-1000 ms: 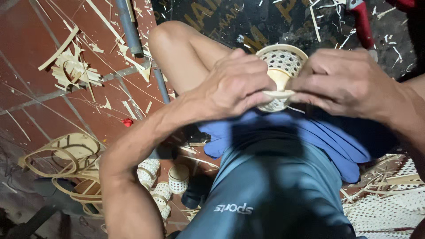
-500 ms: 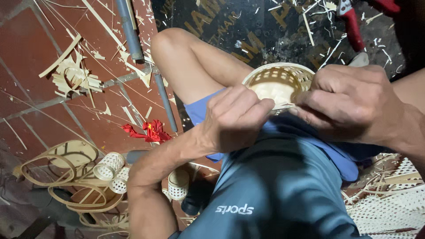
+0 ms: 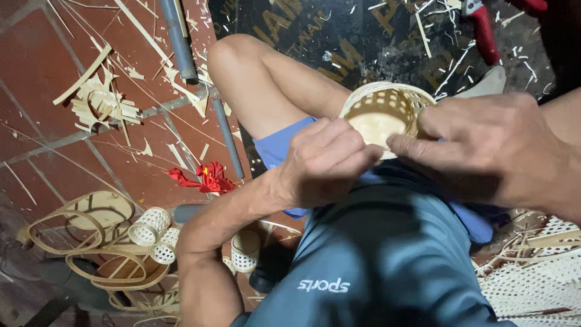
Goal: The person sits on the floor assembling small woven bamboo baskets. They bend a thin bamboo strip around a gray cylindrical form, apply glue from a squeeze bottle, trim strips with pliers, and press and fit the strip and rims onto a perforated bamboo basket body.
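Note:
A small round woven bamboo basket (image 3: 384, 112) rests over my lap, its open mouth facing up and its pale bottom visible inside. My left hand (image 3: 324, 160) grips its near rim from the left, fingers curled. My right hand (image 3: 484, 142) holds the rim from the right, thumb and fingers pinching the lower edge. Both hands hide the near side of the basket. I sit with a bare knee (image 3: 239, 54) raised, in blue shorts (image 3: 281, 145) and a grey-blue shirt (image 3: 375, 266).
Bamboo strips and shavings (image 3: 100, 103) litter the red tile floor. Small finished woven baskets (image 3: 148, 227) and bamboo hoops (image 3: 78, 230) lie lower left. A red rag (image 3: 203, 178), grey pipes (image 3: 175, 36), red-handled pliers (image 3: 481, 27) and woven mesh (image 3: 538, 278) surround me.
The basket has tipped so its open mouth faces the camera. The view has shifted, bringing the red rag and more finished baskets into sight. Both hands have kept their hold on the rim.

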